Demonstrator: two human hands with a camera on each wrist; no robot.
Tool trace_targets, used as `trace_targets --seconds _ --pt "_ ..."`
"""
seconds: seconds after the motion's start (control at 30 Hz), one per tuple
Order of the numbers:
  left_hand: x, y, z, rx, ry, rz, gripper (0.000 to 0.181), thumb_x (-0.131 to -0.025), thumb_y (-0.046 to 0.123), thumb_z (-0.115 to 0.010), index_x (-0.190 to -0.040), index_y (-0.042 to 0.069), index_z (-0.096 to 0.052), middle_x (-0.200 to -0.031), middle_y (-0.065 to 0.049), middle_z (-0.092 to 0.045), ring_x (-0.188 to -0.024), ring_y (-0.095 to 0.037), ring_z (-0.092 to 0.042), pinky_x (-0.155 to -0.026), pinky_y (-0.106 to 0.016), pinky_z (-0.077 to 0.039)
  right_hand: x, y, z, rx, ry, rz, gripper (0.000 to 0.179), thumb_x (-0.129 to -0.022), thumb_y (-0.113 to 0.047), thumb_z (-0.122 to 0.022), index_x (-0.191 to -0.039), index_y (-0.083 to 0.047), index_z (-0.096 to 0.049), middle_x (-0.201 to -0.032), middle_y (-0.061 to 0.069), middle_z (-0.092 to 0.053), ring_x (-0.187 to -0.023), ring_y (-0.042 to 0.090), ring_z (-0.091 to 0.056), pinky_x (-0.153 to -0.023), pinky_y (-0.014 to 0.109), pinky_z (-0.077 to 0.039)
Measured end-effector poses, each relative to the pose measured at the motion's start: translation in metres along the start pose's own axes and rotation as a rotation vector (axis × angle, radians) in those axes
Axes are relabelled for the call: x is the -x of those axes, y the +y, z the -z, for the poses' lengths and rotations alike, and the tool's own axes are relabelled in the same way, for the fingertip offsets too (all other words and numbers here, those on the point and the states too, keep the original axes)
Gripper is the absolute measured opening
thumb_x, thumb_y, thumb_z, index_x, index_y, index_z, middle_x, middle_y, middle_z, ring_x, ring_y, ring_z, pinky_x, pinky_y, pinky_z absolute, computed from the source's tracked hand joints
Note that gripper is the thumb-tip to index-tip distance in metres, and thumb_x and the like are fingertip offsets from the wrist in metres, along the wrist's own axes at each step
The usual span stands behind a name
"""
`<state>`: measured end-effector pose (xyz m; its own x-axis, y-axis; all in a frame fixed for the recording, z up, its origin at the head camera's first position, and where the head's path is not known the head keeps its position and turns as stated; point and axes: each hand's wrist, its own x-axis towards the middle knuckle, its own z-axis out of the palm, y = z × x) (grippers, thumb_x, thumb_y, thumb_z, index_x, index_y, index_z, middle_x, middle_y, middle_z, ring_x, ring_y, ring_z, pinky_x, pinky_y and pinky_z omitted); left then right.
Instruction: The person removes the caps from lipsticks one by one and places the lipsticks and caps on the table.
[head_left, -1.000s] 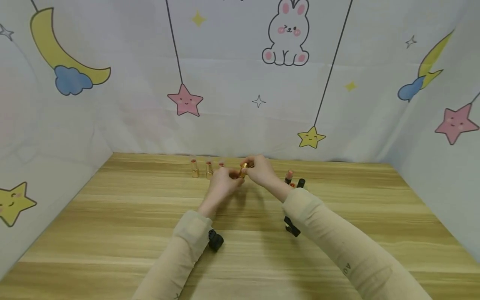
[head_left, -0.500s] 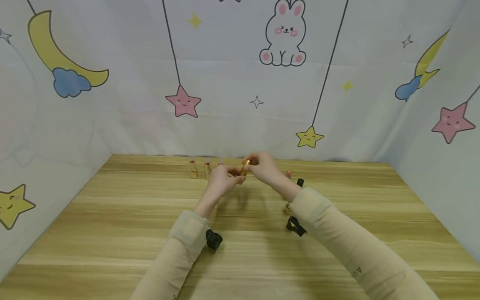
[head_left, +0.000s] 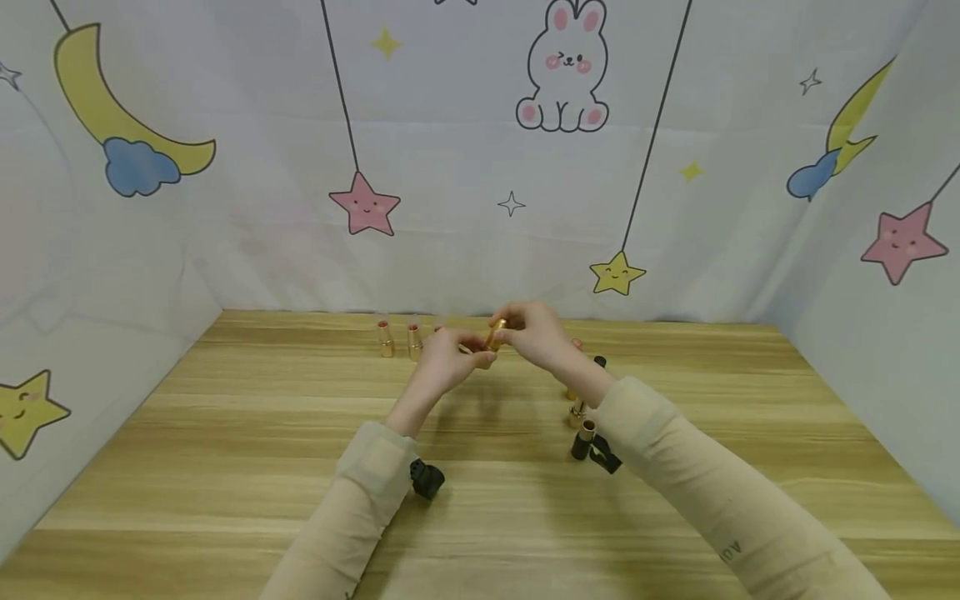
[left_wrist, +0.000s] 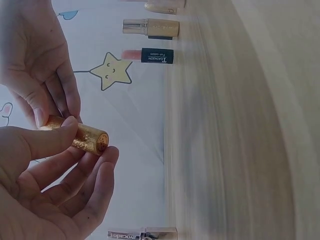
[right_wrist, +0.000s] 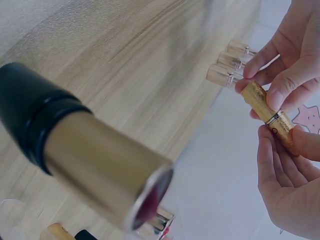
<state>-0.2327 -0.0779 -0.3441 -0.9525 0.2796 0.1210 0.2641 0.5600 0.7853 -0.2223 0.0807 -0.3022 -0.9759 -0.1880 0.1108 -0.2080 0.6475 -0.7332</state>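
Note:
Both hands meet above the far middle of the wooden table [head_left: 247, 467] on one glittery gold lipstick tube [head_left: 495, 335]. My left hand [head_left: 471, 350] pinches one end between thumb and fingers [left_wrist: 75, 150]. My right hand [head_left: 516, 332] pinches the other end from the far side. The right wrist view shows the tube [right_wrist: 269, 114] with a thin seam ring, the right hand [right_wrist: 295, 142] below it and the left hand's fingers [right_wrist: 295, 75] above. The tube [left_wrist: 82, 137] is lifted off the table.
Gold lipsticks [head_left: 385, 337] [head_left: 412, 340] stand in a row left of the hands. More lipsticks stand right of them [head_left: 577, 412] [head_left: 600, 362], and a black-and-gold one [head_left: 583, 440] stands by my right sleeve, looming large [right_wrist: 90, 170]. A printed cloth backdrop [head_left: 480, 167] walls the table.
Both hands have lifted slightly with the gold tube. The right forearm has shifted, uncovering the black-and-gold lipstick and a gold one beside the sleeve.

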Motion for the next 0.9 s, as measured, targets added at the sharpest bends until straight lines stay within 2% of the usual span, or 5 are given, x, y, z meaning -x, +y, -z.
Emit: trace_targets --seconds 0.27,0.5,0.73,0.9 --pt "0.001 0.004 -0.001 0.023 -0.049 -0.031 0.022 -0.089 0.022 -0.069 -0.106 0.008 -0.073 -0.102 -0.009 -0.072 -0.089 -0.025 -0.068 -0.072 -0.033 -0.056 0.006 -0.001 0.008 -0.028 -0.009 -0.006 0.019 -0.094 -0.005 -0.057 -0.11 -0.004 -0.067 -0.112 0.016 -0.07 -0.11 0.029 -0.063 -0.091 0.042 -0.05" --pt "0.004 0.009 -0.001 0.032 -0.067 -0.027 0.024 -0.09 0.023 -0.068 -0.109 0.009 -0.072 -0.105 -0.009 -0.071 -0.091 -0.024 -0.068 -0.073 -0.034 -0.056 0.012 -0.003 0.015 -0.012 -0.001 0.007 0.019 -0.094 -0.005 -0.058 -0.111 -0.005 -0.067 -0.113 0.017 -0.069 -0.112 0.03 -0.063 -0.094 0.044 -0.05" --pt "0.007 0.015 -0.002 0.041 -0.083 -0.08 0.022 -0.088 0.023 -0.07 -0.105 0.01 -0.073 -0.1 -0.007 -0.072 -0.087 -0.022 -0.069 -0.073 -0.033 -0.056 0.022 0.0 0.023 -0.04 -0.005 0.035 0.022 -0.094 -0.003 -0.057 -0.114 -0.002 -0.066 -0.113 0.016 -0.068 -0.109 0.031 -0.064 -0.096 0.045 -0.049" --pt "0.012 0.024 -0.002 0.046 -0.111 -0.097 0.023 -0.087 0.024 -0.071 -0.106 0.012 -0.073 -0.101 -0.005 -0.072 -0.089 -0.021 -0.069 -0.074 -0.034 -0.056 0.034 0.003 0.03 -0.047 0.001 0.05 0.021 -0.094 -0.005 -0.057 -0.114 -0.005 -0.066 -0.114 0.015 -0.067 -0.107 0.029 -0.065 -0.092 0.043 -0.052"
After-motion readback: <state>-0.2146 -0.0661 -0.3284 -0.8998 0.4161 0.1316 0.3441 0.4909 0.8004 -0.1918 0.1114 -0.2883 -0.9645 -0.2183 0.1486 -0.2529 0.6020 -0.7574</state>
